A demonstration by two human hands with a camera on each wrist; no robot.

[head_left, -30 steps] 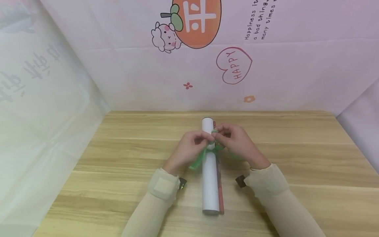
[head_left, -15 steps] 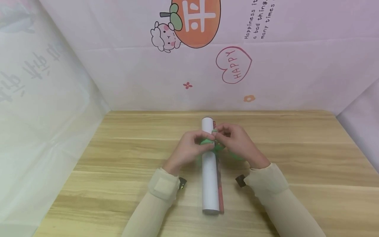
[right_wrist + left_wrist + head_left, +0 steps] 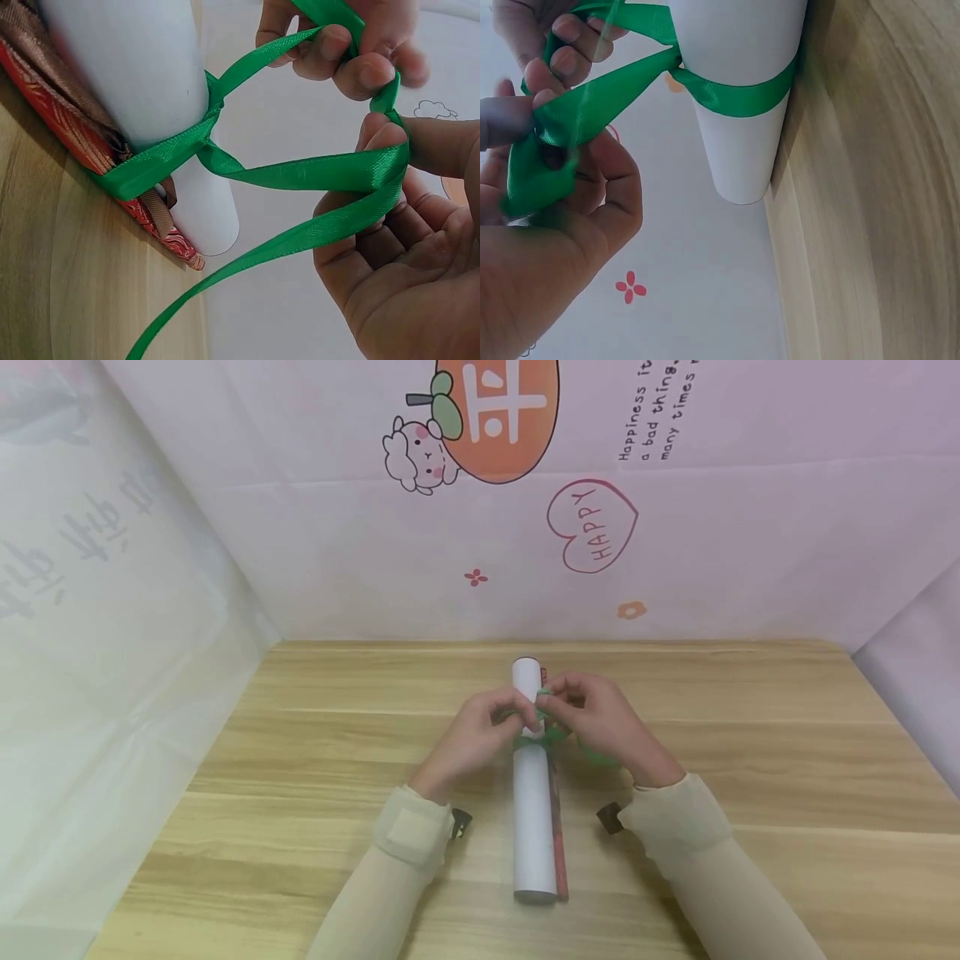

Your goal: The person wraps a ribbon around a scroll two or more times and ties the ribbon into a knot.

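Observation:
A white tube (image 3: pixel 534 818) lies lengthwise on the table with a slim red patterned cloth item (image 3: pixel 90 157) along its right side. Green satin ribbon (image 3: pixel 742 99) circles both and crosses in a knot on top. My left hand (image 3: pixel 480 735), on the tube's left, holds one ribbon end between thumb and fingers; some of it is bunched at the palm in the left wrist view. From the other side my right hand (image 3: pixel 600 718) pinches a loop of the ribbon, and a loose tail hangs down below it in the right wrist view. The fingertips of both hands nearly meet above the tube.
The wood-grain table (image 3: pixel 300 860) runs back to a pale printed cloth wall (image 3: pixel 375 568). Another pale cloth hangs at the left (image 3: pixel 112 652). Small dark cameras sit at both wrist cuffs, close beside the tube.
The ribbon tail left of the tube has been drawn up into my left hand. Those left fingers spread, then closed together again. My right hand and the tube stay almost still.

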